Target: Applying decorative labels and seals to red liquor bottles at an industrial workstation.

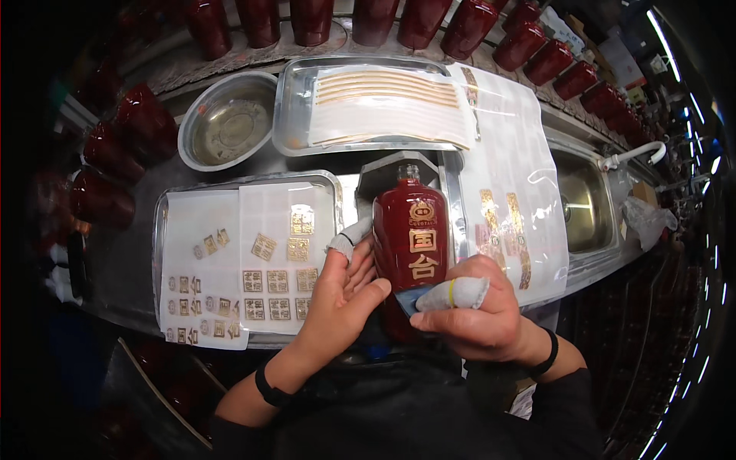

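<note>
A dark red glass bottle [391, 238] with gold characters and an emblem on its front leans in a grey holder [376, 178], its open neck pointing away from me. My left hand [337, 299] cradles the bottle's left side, its thumb by the lower front; a white cloth cover sits on one finger. In my right hand [487, 310] is a thin blue flat scraper [412, 297], pressed against the bottle below the lowest character. A white cover with a yellow band wraps one right finger. The bottle's lower end is partly hidden by the scraper and hand.
To the left, a metal tray [337, 192] holds sheets with gold decals. Behind are a metal bowl [201, 146] of liquid and a tray [287, 130] with gold strips. A plastic-covered sheet [537, 230] and sink [594, 238] lie right. Red bottles [310, 23] line the back.
</note>
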Tool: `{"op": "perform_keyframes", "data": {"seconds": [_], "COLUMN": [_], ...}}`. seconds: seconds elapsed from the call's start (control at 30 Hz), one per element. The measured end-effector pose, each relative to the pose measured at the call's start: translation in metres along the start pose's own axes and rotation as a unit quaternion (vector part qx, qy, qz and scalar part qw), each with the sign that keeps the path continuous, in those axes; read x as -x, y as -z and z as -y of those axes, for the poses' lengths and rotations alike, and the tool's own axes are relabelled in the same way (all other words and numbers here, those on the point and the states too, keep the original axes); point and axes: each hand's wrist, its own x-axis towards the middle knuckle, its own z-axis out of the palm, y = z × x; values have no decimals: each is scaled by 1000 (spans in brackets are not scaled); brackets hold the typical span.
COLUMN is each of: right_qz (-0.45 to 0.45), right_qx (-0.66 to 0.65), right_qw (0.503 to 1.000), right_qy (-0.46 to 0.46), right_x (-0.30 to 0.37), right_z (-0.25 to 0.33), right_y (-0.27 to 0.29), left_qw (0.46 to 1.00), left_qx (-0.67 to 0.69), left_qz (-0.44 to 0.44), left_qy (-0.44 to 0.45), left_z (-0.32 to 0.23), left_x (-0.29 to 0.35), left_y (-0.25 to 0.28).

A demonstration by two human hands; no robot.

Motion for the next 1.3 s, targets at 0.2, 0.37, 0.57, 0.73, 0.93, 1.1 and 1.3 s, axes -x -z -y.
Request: {"op": "perform_keyframes", "data": {"seconds": [0.2,0.37,0.57,0.73,0.93,1.1,1.3], "right_qz": [-60,-255,-317,-299,-245,-329,-333], "right_qx": [-29,-113,-223,-125,-100,-165,-215], "right_qw": [996,905,811,868,911,814,814], "right_qy": [-67,-321,-438,-377,-316,-449,-424], "right_x": [20,24,43,35,24,36,44], "right_z": [4,1,-18,-31,-20,-45,-43], "right_y": [-4,-28,-25,-28,-25,-20,-24], "left_qw": [998,997,997,998,997,948,770], "left_qx": [-40,-61,-64,-55,-65,-277,-557], "left_qz": [-4,-44,-42,-32,-28,-53,-14], "left_qy": [-45,-26,-9,-15,-23,-146,-312], "left_z": [-2,4,2,3,3,9,-11], "left_x": [-11,-12,-15,-16,-14,-16,-26], "left_y": [-14,-17,-18,-20,-18,-13,-6]}}
